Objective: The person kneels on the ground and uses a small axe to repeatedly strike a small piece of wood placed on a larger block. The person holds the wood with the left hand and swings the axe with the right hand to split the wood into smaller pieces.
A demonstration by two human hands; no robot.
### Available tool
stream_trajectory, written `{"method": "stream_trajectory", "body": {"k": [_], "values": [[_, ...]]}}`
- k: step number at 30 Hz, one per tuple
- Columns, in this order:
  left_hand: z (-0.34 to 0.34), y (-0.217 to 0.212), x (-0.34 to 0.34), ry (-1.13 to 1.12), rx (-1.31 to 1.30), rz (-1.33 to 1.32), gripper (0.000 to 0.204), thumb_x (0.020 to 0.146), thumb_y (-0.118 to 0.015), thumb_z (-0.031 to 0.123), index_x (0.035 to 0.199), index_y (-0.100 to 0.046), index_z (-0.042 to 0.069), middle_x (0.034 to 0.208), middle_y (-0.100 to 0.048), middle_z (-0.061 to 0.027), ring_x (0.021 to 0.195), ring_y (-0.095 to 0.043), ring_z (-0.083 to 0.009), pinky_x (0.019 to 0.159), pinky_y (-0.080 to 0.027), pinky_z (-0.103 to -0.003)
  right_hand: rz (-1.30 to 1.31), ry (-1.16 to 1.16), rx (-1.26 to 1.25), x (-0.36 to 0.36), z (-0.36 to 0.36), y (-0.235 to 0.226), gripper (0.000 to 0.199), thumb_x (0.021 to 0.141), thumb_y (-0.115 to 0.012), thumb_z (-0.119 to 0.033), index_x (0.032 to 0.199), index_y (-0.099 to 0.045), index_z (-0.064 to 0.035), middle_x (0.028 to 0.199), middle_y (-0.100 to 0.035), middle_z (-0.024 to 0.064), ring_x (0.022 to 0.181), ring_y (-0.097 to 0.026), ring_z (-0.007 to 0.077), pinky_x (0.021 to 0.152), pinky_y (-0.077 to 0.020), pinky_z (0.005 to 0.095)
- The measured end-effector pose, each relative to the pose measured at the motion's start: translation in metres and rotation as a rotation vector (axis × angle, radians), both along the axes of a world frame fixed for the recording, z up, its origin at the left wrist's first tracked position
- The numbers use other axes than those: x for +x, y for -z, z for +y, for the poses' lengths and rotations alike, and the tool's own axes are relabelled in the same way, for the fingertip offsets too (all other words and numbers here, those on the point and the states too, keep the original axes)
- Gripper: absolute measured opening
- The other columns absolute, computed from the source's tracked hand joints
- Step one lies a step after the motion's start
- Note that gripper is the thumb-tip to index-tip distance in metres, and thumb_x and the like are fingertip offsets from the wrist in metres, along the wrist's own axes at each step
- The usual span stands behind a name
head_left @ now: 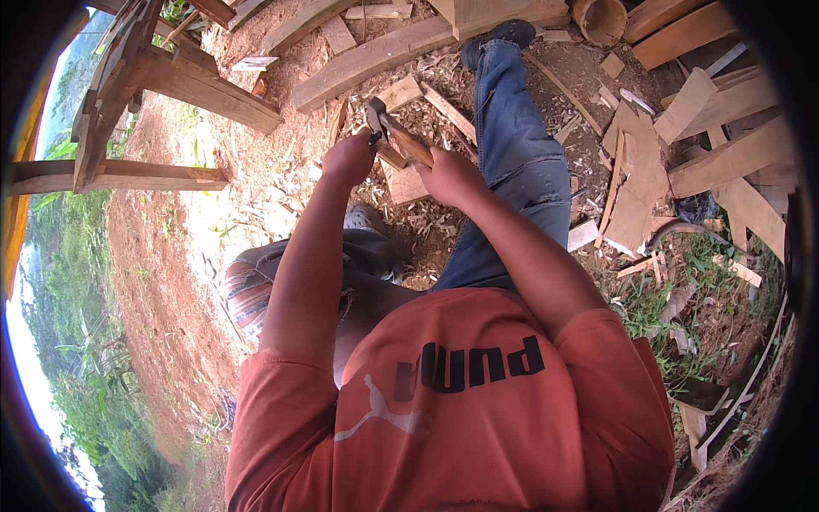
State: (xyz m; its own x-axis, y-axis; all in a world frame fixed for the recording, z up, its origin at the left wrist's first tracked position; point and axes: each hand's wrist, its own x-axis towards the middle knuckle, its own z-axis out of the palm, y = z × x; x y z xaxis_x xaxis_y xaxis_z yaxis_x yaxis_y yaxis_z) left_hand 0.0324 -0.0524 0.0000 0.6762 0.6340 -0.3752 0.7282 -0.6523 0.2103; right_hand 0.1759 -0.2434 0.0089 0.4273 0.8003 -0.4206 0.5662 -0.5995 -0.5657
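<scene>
My right hand (452,177) is closed round the wooden handle (409,143) of a striking tool with a dark metal head (376,111); whether it is a hammer or a hatchet I cannot tell. Just left of that head, my left hand (348,159) is closed too. A small dark piece shows at its fingers, but what it grips is mostly hidden. Below and between the hands a pale wooden block (405,183) lies on the ground among wood chips. Part of another small piece of wood shows under the tool's handle.
My outstretched leg in blue jeans (516,145) lies to the right of the work. Curved timbers (375,64) lie beyond my hands. Offcuts and boards (725,111) are heaped at the right, near a round wooden container (601,19). A timber frame (200,90) stands at the far left.
</scene>
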Motion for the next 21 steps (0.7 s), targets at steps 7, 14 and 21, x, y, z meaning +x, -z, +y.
{"method": "stream_trajectory", "body": {"k": [7,14,21], "values": [[0.003,0.003,0.0,-0.013,-0.019,-0.015,0.035,0.109,-0.059,0.041,0.122,-0.061,0.009,0.11,-0.076,-0.0208,0.105,-0.072,-0.0451,0.088,-0.056,-0.055,-0.068,0.015,-0.096,0.01,-0.02,0.042,0.04,0.104,-0.062,-0.036,0.123,-0.069,-0.001,0.111,-0.076,0.0264,0.107,-0.074,0.0448,0.094,-0.0576,0.054],[-0.002,-0.003,0.011,-0.033,-0.032,-0.014,0.035,0.109,-0.057,0.04,0.127,-0.062,0.01,0.114,-0.077,-0.0212,0.109,-0.074,-0.0434,0.093,-0.057,-0.056,0.051,0.166,0.137,0.011,-0.006,-0.01,0.046,0.104,-0.063,-0.039,0.126,-0.066,0.002,0.107,-0.075,0.0289,0.108,-0.072,0.0473,0.093,-0.0559,0.0543],[-0.003,-0.002,0.019,-0.062,-0.046,-0.029,0.034,0.109,-0.053,0.031,0.127,-0.059,0.003,0.119,-0.075,-0.025,0.113,-0.072,-0.043,0.096,-0.057,-0.053,-0.022,0.093,0.049,-0.013,-0.007,0.029,0.046,0.104,-0.064,-0.039,0.125,-0.064,0.0028,0.11,-0.074,0.0281,0.108,-0.072,0.0466,0.097,-0.0559,0.0552]]}}
